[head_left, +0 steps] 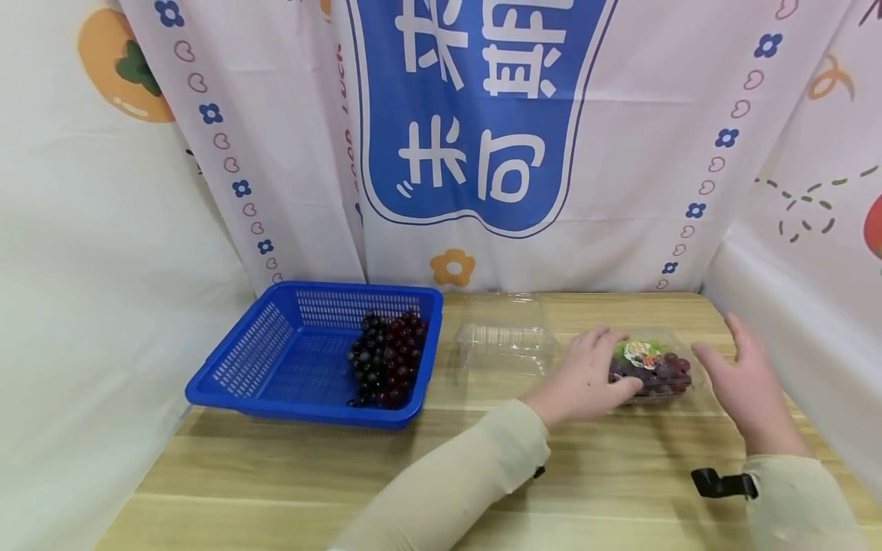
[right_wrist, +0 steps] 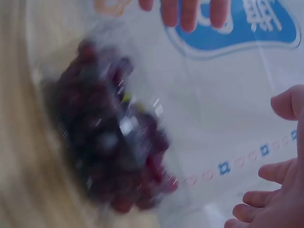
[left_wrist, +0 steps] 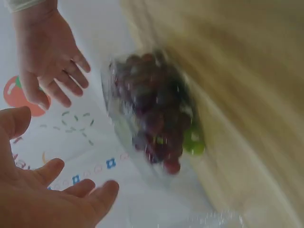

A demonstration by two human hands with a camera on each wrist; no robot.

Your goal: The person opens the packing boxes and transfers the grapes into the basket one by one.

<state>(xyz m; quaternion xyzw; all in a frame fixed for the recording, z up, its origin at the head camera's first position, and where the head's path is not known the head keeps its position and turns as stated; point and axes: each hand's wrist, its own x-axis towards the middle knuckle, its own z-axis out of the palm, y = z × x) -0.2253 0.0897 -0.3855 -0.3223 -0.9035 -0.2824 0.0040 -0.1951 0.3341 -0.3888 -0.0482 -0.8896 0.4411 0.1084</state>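
A clear plastic clamshell box packed with dark red grapes stands at the right of the table, with a few green ones and a colourful label at its top. My left hand is at its left side, fingers spread; in the left wrist view that hand shows a gap to the box. Off the right side, my right hand is held apart, thumb and fingers extended. Both wrist views show the grapes blurred behind the clear plastic, and neither hand grips them.
A blue plastic basket at the left holds dark grapes along its right side. Between basket and box lies another clear clamshell, its lid raised, near the back edge. A printed white curtain hangs behind the wooden table.
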